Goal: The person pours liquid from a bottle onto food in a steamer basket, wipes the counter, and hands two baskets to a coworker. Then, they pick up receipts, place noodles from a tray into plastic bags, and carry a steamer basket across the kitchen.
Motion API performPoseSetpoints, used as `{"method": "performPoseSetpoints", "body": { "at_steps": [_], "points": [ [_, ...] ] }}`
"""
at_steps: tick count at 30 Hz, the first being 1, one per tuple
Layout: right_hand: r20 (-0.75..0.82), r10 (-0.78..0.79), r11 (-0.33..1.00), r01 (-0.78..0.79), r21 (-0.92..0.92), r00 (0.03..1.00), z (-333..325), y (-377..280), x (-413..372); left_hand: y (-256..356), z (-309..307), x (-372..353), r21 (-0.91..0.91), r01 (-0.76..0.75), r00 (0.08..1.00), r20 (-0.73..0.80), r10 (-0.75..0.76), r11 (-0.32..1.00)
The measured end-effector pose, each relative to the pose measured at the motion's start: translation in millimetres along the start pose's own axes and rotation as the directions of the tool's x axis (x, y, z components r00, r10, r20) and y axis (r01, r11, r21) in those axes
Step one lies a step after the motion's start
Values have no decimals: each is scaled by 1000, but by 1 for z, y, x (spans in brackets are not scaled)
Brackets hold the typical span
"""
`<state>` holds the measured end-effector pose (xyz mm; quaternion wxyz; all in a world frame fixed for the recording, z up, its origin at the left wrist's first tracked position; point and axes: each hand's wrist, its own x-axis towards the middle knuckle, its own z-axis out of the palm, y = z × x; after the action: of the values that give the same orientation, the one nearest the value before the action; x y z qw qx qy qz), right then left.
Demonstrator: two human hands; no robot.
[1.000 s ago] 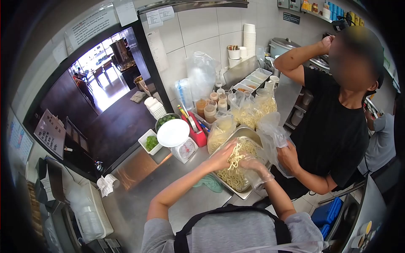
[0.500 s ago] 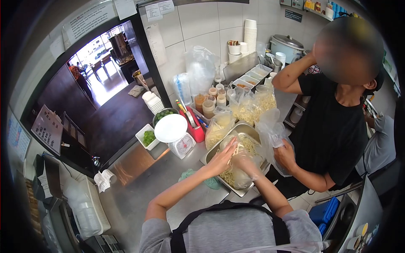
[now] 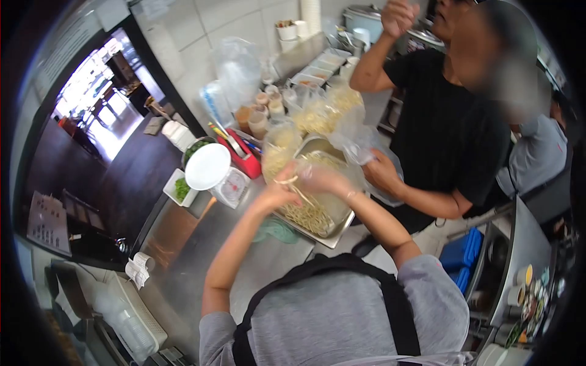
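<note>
The noodles (image 3: 308, 218) lie in the metal tray (image 3: 340, 210), most of what I can see heaped toward its near end, with more at the far end and bare metal along the side by my right arm. My left hand (image 3: 281, 194) is over the tray's left side, fingers bent, a pale strand lying across them; blur hides how firmly they close. My right hand (image 3: 326, 182), filmed in clear plastic, is just beside it, fingers pointing inward; I cannot tell whether it grips anything.

Just past the tray stands a bag of noodles (image 3: 279, 146); to the left are the red holder (image 3: 244, 160) and the scale (image 3: 232, 188) with its white plate (image 3: 207, 166). A green cloth (image 3: 278, 230) lies by the tray's near left edge. On my right, a co-worker's lower hand (image 3: 381, 171) grips a clear bag (image 3: 354, 137).

Strands could slip over the rim onto the cloth, I judge, if my fingers are loose so near that edge; the thin plastic could also slide on slick noodles.

Compared with half a second ago, my right hand is farther from the tray's near end, more bare metal shows, and the co-worker's raised hand now shows clear of the head.
</note>
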<state>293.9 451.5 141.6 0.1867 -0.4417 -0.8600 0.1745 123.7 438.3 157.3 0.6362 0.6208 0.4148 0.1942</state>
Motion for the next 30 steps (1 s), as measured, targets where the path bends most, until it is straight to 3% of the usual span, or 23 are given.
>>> {"method": "performPoseSetpoints", "body": {
  "at_steps": [2, 5, 8, 11, 12, 15, 18, 21, 22, 25, 28, 30],
  "points": [
    [16, 110, 993, -110, -36, 994, -54, -28, -13, -2, -13, 2, -84, -32, 999, -11, 32, 996],
    [-106, 157, 962, -127, 243, 982, -75, -24, -35, 10, -18, 1, -149, -52, 998, 24, 56, 988],
    [-304, -21, 987, 69, 148, 952, -45, -22, -43, 18, -16, -1, -175, -47, 998, 23, 52, 983],
    [-125, 85, 927, -33, 373, 989, 10, 0, -36, 35, -11, -16, -153, -121, 992, 6, 124, 981],
    [-230, 60, 928, 30, 372, 971, 16, 3, -33, 38, -10, -21, -144, -156, 987, 0, 158, 977],
    [-80, 295, 909, -254, 331, 952, 11, 13, -20, 27, -21, -24, -160, -180, 983, -52, 174, 971],
    [-201, 212, 817, -60, 574, 956, -11, 15, -13, 5, -34, -12, 5, -87, 996, -11, 87, 996],
    [-115, 171, 678, -32, 734, 979, -39, -11, -4, 4, -29, -2, -47, -78, 995, -71, 74, 996],
    [-81, 97, 780, -25, 625, 992, -46, -17, -5, 7, -26, -2, -101, -112, 989, -105, 102, 989],
    [-231, -87, 782, 210, 586, 969, -61, -19, -7, 26, -21, -8, -230, -192, 974, -162, 157, 954],
    [-229, -96, 906, 180, 382, 969, -55, -23, -17, 30, -30, -12, -247, -170, 985, -56, 161, 954],
    [-283, -98, 945, 178, 273, 954, 0, 13, -8, 41, -19, -25, -258, -228, 973, -83, 213, 939]
  ]
}}
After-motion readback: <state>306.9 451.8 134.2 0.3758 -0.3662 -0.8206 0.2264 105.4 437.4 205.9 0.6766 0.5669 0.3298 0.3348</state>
